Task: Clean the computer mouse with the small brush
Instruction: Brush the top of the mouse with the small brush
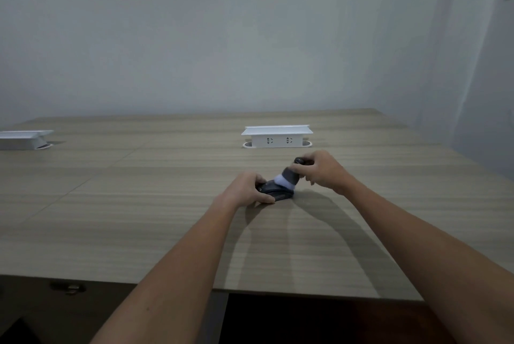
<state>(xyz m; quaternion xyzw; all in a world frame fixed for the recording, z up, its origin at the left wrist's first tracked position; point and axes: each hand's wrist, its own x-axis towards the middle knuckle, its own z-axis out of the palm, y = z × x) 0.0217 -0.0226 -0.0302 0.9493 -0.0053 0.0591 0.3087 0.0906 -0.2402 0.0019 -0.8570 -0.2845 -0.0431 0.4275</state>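
Note:
A dark computer mouse (279,192) lies on the wooden table (139,204), a little right of centre. My left hand (246,189) grips the mouse's left end, with the thumb along its near side. My right hand (322,169) holds a small brush (289,176) with a dark grey handle and white bristles. The brush is tilted, and its bristles rest on the top of the mouse. Part of the brush handle is hidden under my fingers.
A white pop-up socket box (276,136) stands on the table just behind my hands. Another white box (23,139) sits at the far left edge. A pale wall rises behind the table. The table's front edge runs below my forearms.

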